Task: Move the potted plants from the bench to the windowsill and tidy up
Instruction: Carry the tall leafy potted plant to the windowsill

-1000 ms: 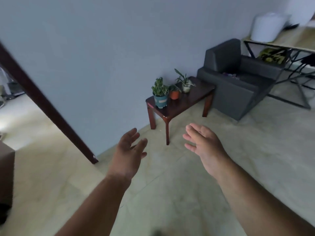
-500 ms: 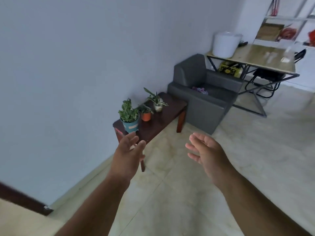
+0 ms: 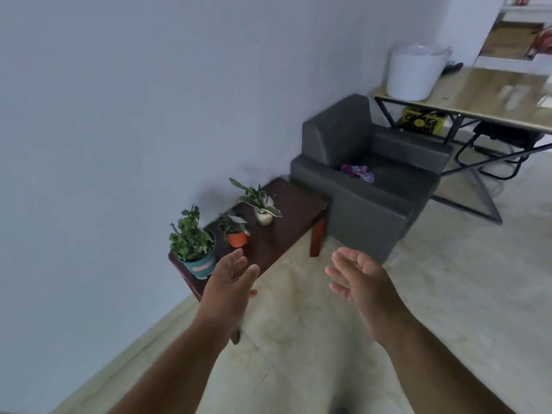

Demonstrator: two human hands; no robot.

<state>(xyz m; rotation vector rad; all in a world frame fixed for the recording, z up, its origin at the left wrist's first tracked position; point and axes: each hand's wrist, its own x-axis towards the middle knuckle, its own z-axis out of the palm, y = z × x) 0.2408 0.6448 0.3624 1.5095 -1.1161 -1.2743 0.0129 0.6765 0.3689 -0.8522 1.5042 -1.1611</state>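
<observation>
A dark red wooden bench [image 3: 286, 225] stands against the pale wall. Three potted plants sit in a row on it: a leafy plant in a blue pot [image 3: 198, 264] at the near end, a small plant in an orange pot [image 3: 237, 238] in the middle, and a long-leaved plant in a white pot [image 3: 263, 217] beyond. My left hand [image 3: 230, 289] is raised in front of the bench's near end, just right of the blue pot, fingers apart and empty. My right hand [image 3: 360, 280] hangs over the floor to the right, also spread and empty. No windowsill is in view.
A grey armchair [image 3: 367, 186] with a purple cloth [image 3: 358, 172] on its seat stands past the bench. Behind it is a wooden desk [image 3: 484, 94] on black legs with a white tub [image 3: 413, 73] on top. Pale tiled floor [image 3: 448, 279] spreads to the right.
The view has moved closer to the bench and turned right, so the doorway on the left has left the picture. Both hands stay raised and empty, now nearer the pots.
</observation>
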